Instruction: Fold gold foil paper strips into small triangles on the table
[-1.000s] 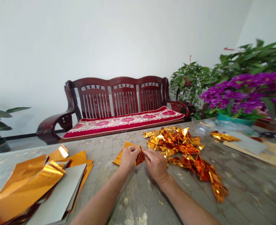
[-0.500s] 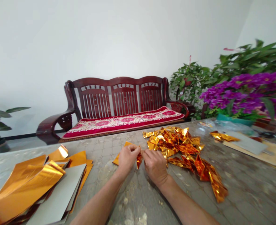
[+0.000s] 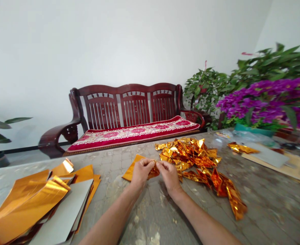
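Note:
A small piece of shiny gold foil paper (image 3: 153,173) is pinched between my two hands at the middle of the table. My left hand (image 3: 141,173) grips its left side with thumb and fingertips. Closed on its right side is my right hand (image 3: 169,177). Part of the piece is hidden behind the fingers. A flat gold sheet (image 3: 131,169) lies on the table just left of and behind my left hand. To the right is a heap of folded gold foil pieces (image 3: 188,153), with several more trailing toward the front.
A stack of gold and grey foil sheets (image 3: 32,200) lies at the left on the patterned table (image 3: 139,217). Purple flowers (image 3: 264,100) in a teal pot, a plastic bag and a grey card (image 3: 269,156) occupy the right. Behind stands a wooden bench (image 3: 137,109) with a red cover.
My right hand has turned and its fingers have shifted on the foil, which now shows wider between the hands. More of the flat sheet beside my left hand is visible.

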Demonstrator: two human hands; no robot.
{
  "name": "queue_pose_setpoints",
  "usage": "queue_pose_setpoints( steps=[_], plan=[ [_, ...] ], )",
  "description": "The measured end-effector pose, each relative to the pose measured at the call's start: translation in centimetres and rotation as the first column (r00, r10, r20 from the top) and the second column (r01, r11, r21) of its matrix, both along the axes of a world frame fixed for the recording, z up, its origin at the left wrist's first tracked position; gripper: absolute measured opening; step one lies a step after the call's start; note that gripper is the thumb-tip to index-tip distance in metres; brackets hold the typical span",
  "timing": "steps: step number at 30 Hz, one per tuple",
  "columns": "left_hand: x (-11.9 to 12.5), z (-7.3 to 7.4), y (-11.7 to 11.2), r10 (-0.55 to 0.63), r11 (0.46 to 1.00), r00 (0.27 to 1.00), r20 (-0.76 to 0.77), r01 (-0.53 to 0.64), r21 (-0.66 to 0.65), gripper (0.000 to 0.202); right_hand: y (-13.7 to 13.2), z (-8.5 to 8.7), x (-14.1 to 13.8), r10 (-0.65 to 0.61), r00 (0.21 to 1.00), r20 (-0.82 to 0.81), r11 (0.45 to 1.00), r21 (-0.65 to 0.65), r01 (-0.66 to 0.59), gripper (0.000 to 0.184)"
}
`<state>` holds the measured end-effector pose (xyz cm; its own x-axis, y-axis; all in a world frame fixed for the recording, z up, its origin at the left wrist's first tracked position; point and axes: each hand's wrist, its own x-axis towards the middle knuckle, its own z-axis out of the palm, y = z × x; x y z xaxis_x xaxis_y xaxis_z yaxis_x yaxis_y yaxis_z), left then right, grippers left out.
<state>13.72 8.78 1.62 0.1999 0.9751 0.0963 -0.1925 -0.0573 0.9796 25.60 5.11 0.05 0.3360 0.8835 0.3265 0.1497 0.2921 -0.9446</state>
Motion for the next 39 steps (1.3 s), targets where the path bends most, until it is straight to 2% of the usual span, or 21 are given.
queue_pose_setpoints(
  steps=[9,17,23,32,39],
  plan=[
    [-0.5,-0.5,0.6,0.104,0.989,0.970,-0.218,-0.078,0.126,0.022,-0.4,0.5,-0.5,-0.067,0.998,0.011,0.998,0.003,0.067,0.028],
    [-0.4,-0.4,-0.1,0.146,0.983,0.975,-0.168,-0.123,0.138,0.019,-0.2,0.6,-0.9,-0.035,0.997,-0.072,0.998,-0.050,0.031,0.022],
    [-0.1,-0.4,-0.3,0.161,0.984,0.981,-0.110,-0.151,0.096,0.019,-0.6,0.9,-1.0,-0.011,0.998,-0.060,0.999,-0.038,0.009,0.021],
    [-0.3,0.0,-0.1,0.119,0.993,0.992,-0.032,-0.120,-0.012,0.026,-0.5,0.4,-1.0,0.120,0.974,-0.190,0.990,-0.055,-0.132,0.018],
    [-0.1,-0.5,-0.1,0.146,0.989,0.987,-0.061,-0.144,0.036,0.023,-0.5,0.6,-0.9,0.067,0.985,-0.158,0.994,-0.070,-0.079,0.021]
  ],
)
